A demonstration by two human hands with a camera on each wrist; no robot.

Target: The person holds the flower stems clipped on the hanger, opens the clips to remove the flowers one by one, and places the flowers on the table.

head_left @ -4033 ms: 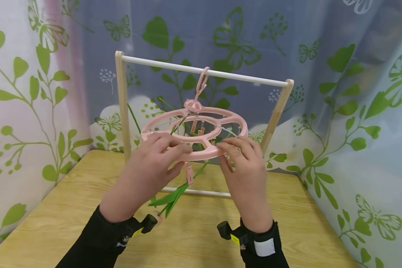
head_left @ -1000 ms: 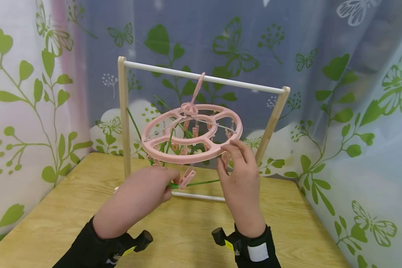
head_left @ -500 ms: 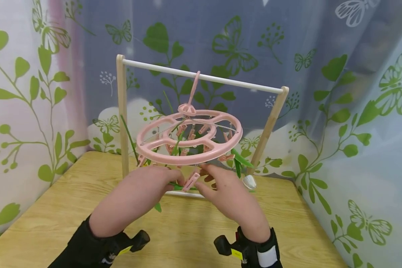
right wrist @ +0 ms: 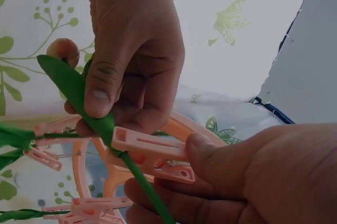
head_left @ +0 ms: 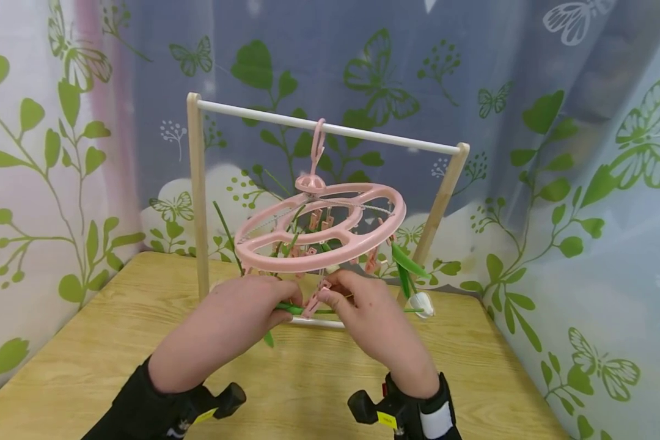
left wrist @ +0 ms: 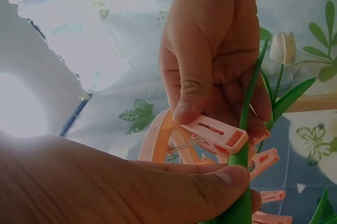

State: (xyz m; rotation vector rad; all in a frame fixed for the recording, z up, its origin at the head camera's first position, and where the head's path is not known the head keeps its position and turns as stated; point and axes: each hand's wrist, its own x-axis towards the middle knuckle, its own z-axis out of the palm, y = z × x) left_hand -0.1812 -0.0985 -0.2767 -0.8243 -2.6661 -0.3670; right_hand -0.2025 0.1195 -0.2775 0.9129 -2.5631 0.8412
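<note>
A pink round clip hanger (head_left: 319, 263) hangs by its hook from a white rail, with clothespins dangling under its ring. Below the near rim, my left hand (head_left: 242, 311) pinches the green leaf and stem of an artificial flower (right wrist: 145, 190). Its pale bud (right wrist: 63, 50) shows behind the left hand in the right wrist view. My right hand (head_left: 368, 311) pinches the handle end of a pink clothespin (right wrist: 150, 147) between thumb and fingers. That clothespin's jaws meet the stem beside the left fingertips; whether they are closed on it I cannot tell.
The wooden frame's white top rail (head_left: 330, 128) carries the hanger. A white artificial tulip (head_left: 421, 305) hangs at the ring's right side, and other green stems (head_left: 227, 232) stick out at the left. Underneath is a wooden table (head_left: 308, 385), with a patterned curtain behind.
Both hands have left the ring's rim. The left hand went below it and took the stem; the right hand moved left and took the clothespin. The ring has turned, bringing the white tulip into view.
</note>
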